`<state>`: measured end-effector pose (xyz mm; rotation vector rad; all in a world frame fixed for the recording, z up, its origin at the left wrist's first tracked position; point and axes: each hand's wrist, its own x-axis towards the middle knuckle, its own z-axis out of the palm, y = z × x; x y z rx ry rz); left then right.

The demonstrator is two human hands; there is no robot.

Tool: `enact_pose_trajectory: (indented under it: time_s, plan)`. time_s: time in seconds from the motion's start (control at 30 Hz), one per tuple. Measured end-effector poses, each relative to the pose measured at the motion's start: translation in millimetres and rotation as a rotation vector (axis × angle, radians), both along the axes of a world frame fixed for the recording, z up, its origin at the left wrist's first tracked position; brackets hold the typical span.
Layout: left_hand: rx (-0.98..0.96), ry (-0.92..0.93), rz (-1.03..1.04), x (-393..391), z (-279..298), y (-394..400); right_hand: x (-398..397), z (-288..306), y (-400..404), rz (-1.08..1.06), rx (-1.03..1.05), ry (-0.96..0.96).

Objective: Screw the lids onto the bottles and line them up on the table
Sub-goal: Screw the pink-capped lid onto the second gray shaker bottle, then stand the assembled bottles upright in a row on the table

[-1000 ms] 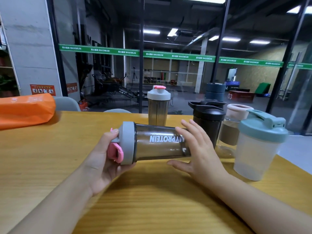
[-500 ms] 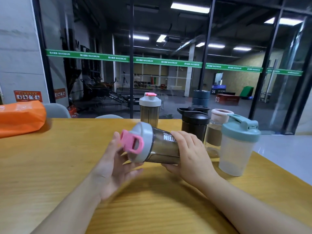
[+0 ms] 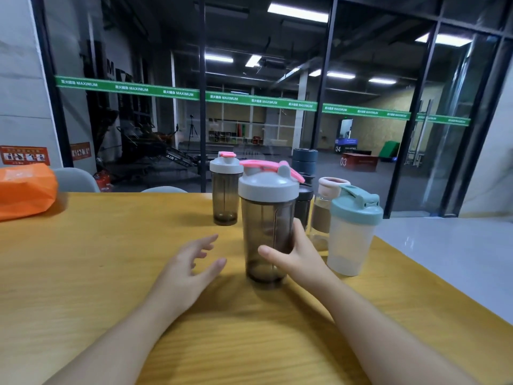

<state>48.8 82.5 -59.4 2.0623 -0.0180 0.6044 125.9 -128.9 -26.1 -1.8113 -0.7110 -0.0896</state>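
Smoky plastic shaker bottle (image 3: pixel 268 232) stands upright on the bench (image 3: pixel 83 259), right hand (image 3: pixel 294 258) gripping it (lid on) for lining up; left hand (image 3: pixel 188 266) spread, empty.

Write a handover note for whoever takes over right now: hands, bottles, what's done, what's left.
Right hand grips the smoky bottle with the grey-and-pink lid, upright, lid on, at or just above the table.
Left hand is open, holding nothing, just left of it.
Behind stand a smaller smoky bottle, a black bottle, a clear bottle with a pink cap and a frosted bottle with a teal lid, all lidded.
Left: release this bottle and tidy the line.
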Motion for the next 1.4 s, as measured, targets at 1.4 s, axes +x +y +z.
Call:
enact_pose_trajectory:
  time_s: [1.4]
  plan:
    - [0.025, 0.099, -0.073, 54, -10, -80, 29, 32, -56, -0.553, 0.017, -0.904]
